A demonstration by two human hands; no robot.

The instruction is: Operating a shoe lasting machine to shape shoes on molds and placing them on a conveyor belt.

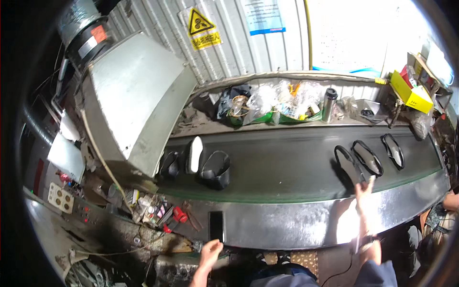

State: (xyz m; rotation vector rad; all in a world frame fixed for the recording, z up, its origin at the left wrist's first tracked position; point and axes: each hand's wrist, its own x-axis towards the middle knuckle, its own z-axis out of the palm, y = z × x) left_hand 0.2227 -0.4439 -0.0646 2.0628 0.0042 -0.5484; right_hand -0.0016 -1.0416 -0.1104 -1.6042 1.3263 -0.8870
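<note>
My right hand reaches over the belt and grips the near end of a black shoe, its thumb up beside it. Just right of that shoe lie a second black shoe with a grey inside and a third shoe, paler inside. My left hand is at the front edge of the metal ledge, fingers curled, with nothing visible in it. Close by its fingertips lies a black phone. On the belt's left stand a black boot-like piece, a piece with a white sole and another black piece.
The dark belt runs beneath a grey metal hood. Red-handled pliers and clutter lie left of the phone. Plastic bags, a steel flask and a yellow box line the back. Another person's arm shows at far right.
</note>
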